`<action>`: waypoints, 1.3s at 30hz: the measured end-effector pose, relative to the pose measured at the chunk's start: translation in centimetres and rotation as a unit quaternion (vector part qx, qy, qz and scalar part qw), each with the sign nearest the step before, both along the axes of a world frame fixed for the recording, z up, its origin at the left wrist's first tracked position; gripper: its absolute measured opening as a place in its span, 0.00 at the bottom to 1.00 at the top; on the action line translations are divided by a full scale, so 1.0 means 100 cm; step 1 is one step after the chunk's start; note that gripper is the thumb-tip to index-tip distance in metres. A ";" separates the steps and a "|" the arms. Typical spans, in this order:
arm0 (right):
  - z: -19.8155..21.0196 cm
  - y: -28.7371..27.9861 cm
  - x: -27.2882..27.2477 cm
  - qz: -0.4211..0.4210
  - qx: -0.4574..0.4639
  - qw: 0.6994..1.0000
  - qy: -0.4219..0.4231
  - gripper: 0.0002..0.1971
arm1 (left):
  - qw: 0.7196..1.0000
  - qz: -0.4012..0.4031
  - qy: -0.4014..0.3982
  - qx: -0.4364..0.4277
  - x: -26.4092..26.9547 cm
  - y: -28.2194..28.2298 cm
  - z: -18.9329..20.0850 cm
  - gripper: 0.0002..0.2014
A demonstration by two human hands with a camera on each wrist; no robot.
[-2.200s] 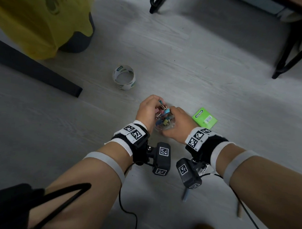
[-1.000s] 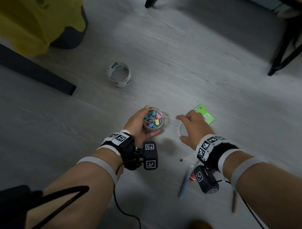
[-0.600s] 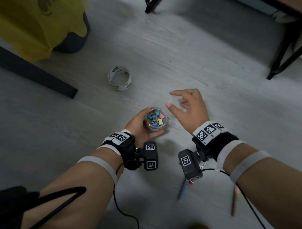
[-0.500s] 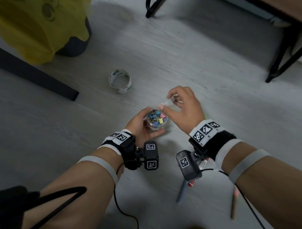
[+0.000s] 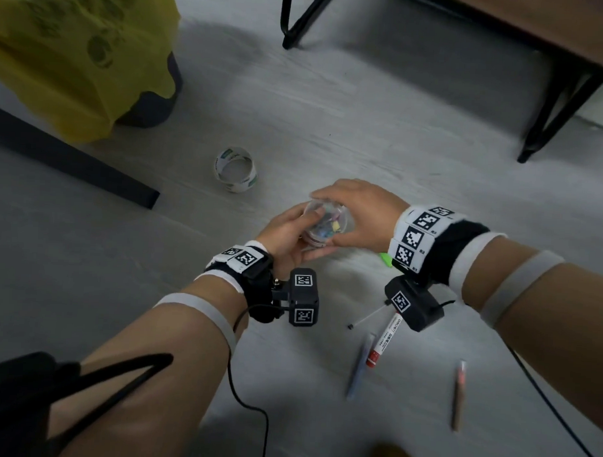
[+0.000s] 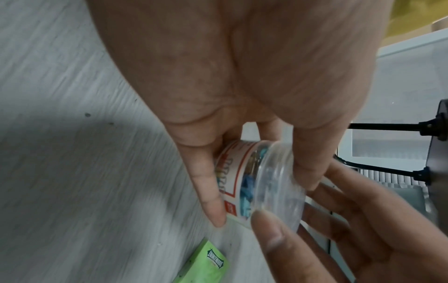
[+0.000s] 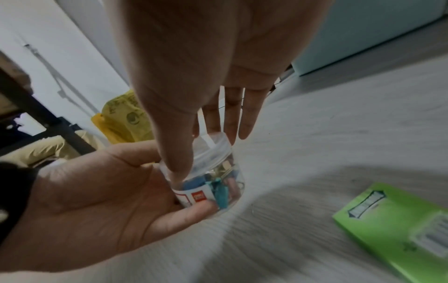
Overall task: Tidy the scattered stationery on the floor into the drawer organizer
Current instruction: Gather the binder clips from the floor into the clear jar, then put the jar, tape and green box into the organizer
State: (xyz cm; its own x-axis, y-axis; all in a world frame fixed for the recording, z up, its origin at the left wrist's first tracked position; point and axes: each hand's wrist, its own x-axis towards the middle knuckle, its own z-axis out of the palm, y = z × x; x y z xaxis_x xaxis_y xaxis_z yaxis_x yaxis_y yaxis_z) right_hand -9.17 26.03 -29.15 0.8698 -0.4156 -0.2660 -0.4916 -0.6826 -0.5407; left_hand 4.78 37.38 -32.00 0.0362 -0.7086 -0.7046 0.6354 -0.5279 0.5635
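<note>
A small clear jar [image 5: 324, 229] of coloured binder clips is held off the floor by my left hand [image 5: 295, 229], whose thumb and fingers wrap its labelled wall [image 6: 230, 168]. My right hand [image 5: 348, 209] lies over the jar's mouth and pinches the clear lid [image 6: 278, 181] between thumb and fingers, setting it on the rim [image 7: 213, 145]. On the floor lie a tape roll [image 5: 234, 169], a green box [image 7: 397, 222] just right of the jar, a red-capped marker [image 5: 387, 337], a pen [image 5: 358, 370] and a pencil [image 5: 458, 394]. No drawer organizer is in view.
A yellow bag [image 5: 77, 49] over a dark bin stands at the far left, with a black bar [image 5: 66, 158] on the floor in front of it. Black furniture legs [image 5: 553, 110] stand at the back right. A thin stick [image 5: 365, 319] lies near the marker.
My right hand picked the clear lid up from the floor by the green box and brought it over onto the jar. The left hand kept holding the jar.
</note>
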 end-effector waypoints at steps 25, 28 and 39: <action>0.227 -0.119 -0.007 -0.214 -0.097 0.966 -0.110 0.33 | 0.972 -0.013 -0.198 -0.126 0.000 -0.166 0.245 0.17; 0.271 -0.161 0.002 -0.246 -0.155 0.951 -0.108 0.35 | 0.965 -0.013 -0.197 -0.171 0.010 -0.213 0.285 0.15; 0.387 -0.275 0.034 -0.381 -0.220 0.855 -0.274 0.32 | 0.907 0.070 -0.310 -0.275 0.057 -0.362 0.357 0.15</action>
State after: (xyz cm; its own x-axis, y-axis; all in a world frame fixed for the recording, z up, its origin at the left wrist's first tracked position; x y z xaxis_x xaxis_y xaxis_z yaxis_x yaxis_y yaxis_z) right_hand -5.81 -1.45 9.59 0.2455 -0.8728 0.4218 -0.6397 -0.4728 -0.6060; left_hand 10.52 1.21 3.67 0.4224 -0.9045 -0.0592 0.1450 0.0029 0.9894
